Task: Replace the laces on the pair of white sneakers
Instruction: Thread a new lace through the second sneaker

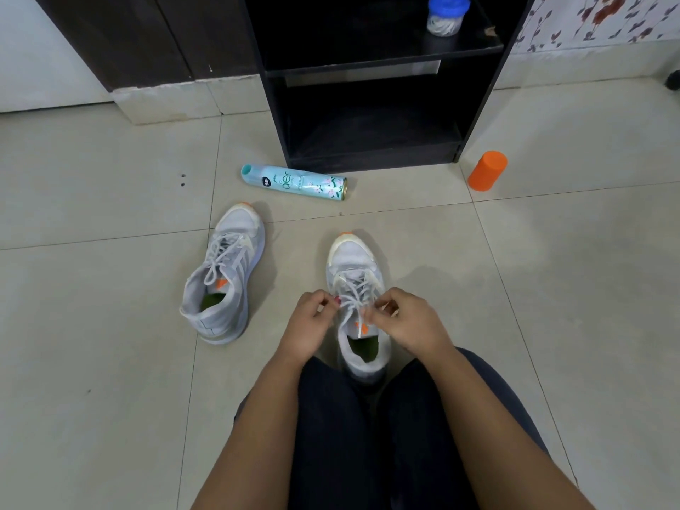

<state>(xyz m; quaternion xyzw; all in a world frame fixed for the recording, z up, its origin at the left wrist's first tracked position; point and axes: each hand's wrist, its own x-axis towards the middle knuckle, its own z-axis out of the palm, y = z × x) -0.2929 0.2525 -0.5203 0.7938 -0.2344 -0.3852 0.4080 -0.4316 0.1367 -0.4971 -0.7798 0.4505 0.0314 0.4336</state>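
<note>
View from above, looking down at a person seated on a pale tiled floor (110, 362), legs in dark trousers (331, 417) stretched forward. Both bare forearms reach out to one white sneaker (353, 259) that stands upright between the knees, its orange-tipped toe pointing away from the person.

The left grip (312, 322) is at the left side of the shoe's opening, its fingers curled narrow and thumb and fingertips pinched on the white lace (355, 294). The right grip (408, 322) is at the opposite side of the shoe, also curled tight and pinching the lace between thumb and forefinger; a short loose end hangs from it over the tongue, toward the green insole. The lace crosses through the eyelets just beyond both grips. The two are close together, with only the laced throat of the shoe between them.

The second white sneaker (239, 230) lies well to the left of the left grip, leaning slightly on its side, laced, toe pointing away.

Farther ahead of the grips, a light blue spray can (294, 182) lies on its side on the floor. Behind it stands a black open shelf unit (368, 58), with a blue-lidded jar (447, 14) on its upper shelf. Ahead and to the right of the right grip, an orange cylinder (487, 171) stands on the floor.
</note>
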